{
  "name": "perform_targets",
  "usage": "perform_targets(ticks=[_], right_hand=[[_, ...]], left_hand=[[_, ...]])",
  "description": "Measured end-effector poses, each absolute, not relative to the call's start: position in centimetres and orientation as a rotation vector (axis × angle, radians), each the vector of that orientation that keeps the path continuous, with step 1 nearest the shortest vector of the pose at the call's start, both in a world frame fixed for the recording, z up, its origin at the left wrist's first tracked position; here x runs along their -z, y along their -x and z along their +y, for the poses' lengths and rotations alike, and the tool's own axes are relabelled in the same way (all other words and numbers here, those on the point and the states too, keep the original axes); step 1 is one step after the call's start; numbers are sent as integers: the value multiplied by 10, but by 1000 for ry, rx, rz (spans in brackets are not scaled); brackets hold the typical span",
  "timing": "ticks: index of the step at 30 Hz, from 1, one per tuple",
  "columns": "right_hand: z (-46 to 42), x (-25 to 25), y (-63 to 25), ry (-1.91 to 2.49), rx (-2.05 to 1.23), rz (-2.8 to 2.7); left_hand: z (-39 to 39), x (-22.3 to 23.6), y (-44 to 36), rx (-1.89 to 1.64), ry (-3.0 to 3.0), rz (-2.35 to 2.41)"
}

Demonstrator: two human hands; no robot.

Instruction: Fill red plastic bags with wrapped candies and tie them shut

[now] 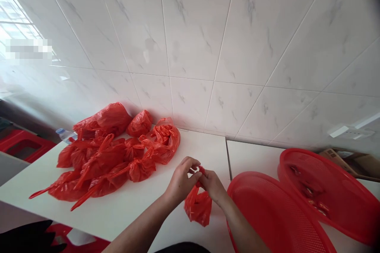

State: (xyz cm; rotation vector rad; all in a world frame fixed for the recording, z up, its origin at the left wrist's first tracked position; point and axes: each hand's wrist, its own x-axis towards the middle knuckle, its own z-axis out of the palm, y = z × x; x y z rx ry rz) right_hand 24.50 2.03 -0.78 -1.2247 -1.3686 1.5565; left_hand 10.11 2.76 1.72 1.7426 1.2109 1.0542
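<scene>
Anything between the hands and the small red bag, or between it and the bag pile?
Nothing visible separates left hand or right hand from the small red bag; both are at its gathered top. Toward the bag pile, only the left hand and forearm intervene.

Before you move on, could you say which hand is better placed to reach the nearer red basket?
Probably the right hand: it is closer to that red basket, while the left hand is nearer the piled bags.

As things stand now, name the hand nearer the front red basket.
Right. Your right hand is just left of the front red basket; your left hand is farther left.
</scene>
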Motion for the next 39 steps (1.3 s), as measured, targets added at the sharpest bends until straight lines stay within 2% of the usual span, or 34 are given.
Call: perform_targets(ticks=[6,12,15,23,28,36,39], right_hand=[[29,28,-246,1209,-1609,-1160],[24,31,-265,1073,-1676,-1382],[20,35,-269,1068,-1664,-1479],[21,55,-259,1612,-1128,-1601],[20,56,-258,1455,-1386,-1536],[41,90,-292,1922,-831,-1524],[43,103,-301,2012,-717,-1567]], left_hand=[[22,9,-96,-758,-2069,1138],[29,37,-92,-891,-1734,1331],[31,45,-92,-807,-1544,1253],[27,48,-95,-667,-1527,1323],[26,48,-90,-622,-1632,1377],[13,62,-48,-499,-1786,1463],[8,75,-34,-430,-1733,1561]])
